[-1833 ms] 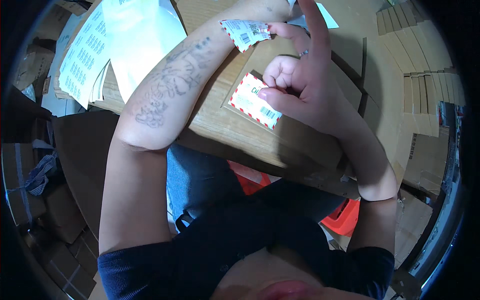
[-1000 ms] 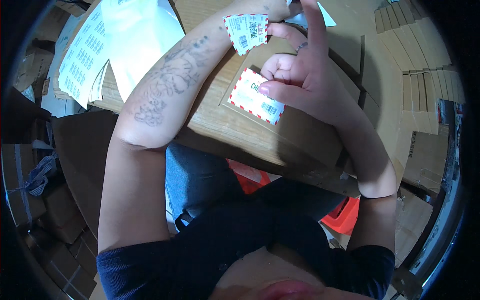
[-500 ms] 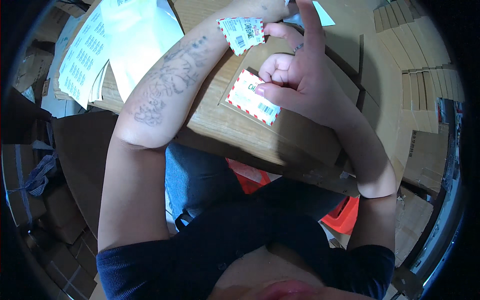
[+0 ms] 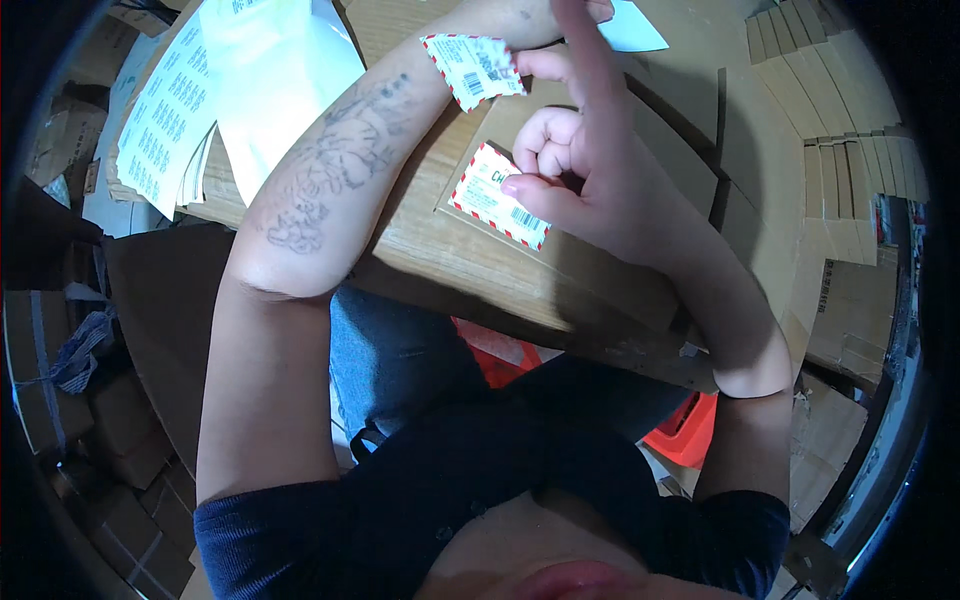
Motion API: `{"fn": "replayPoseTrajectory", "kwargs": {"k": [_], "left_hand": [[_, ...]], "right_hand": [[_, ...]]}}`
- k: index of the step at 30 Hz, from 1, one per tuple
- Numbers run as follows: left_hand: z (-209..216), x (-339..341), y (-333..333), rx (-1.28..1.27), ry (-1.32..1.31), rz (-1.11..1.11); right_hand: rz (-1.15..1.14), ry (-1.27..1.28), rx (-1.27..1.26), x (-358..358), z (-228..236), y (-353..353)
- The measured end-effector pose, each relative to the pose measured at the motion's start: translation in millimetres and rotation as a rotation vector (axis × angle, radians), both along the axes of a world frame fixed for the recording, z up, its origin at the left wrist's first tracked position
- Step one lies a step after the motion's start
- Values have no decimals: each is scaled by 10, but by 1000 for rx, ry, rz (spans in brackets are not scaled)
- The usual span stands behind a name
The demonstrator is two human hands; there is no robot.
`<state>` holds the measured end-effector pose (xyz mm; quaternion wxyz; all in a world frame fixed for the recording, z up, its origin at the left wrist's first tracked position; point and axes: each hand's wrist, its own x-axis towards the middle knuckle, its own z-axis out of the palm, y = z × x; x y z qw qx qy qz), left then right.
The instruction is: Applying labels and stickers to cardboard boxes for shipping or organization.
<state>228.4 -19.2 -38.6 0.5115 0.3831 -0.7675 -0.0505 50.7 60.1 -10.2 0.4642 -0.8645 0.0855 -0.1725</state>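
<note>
My right hand (image 4: 575, 150) is over a flat brown cardboard piece (image 4: 620, 270) on the table. Its thumb lies on a white label (image 4: 485, 200) with a red-striped edge and a barcode. A similar label (image 4: 468, 70) clings to another fingertip, in front of my left forearm. One finger stretches upward while others curl in. At the top edge, my left hand (image 4: 600, 10) is mostly cut off and behind the right fingers, close to a pale bluish sheet (image 4: 636, 28); its grip is hidden.
Printed label sheets (image 4: 165, 125) and a glossy white sheet (image 4: 280, 90) lie at the table's left. Stacked folded cardboard (image 4: 840, 180) stands on the right. A red plastic object (image 4: 685, 430) shows below the table edge (image 4: 600, 350).
My right hand has shifted slightly left, and both striped labels have moved with it. The upper label has tilted a little. The left forearm has barely moved.
</note>
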Motion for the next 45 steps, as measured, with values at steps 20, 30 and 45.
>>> {"fn": "replayPoseTrajectory", "kwargs": {"k": [20,30,45], "left_hand": [[-53,50,-154,594,-48,86],[-86,82,-98,223,13,-37],[-40,-152,-131,132,208,-186]], "right_hand": [[-74,-709,-887,303,-129,-370],[-26,-601,-525,115,-44,-318],[47,-466,515,30,129,242]]}}
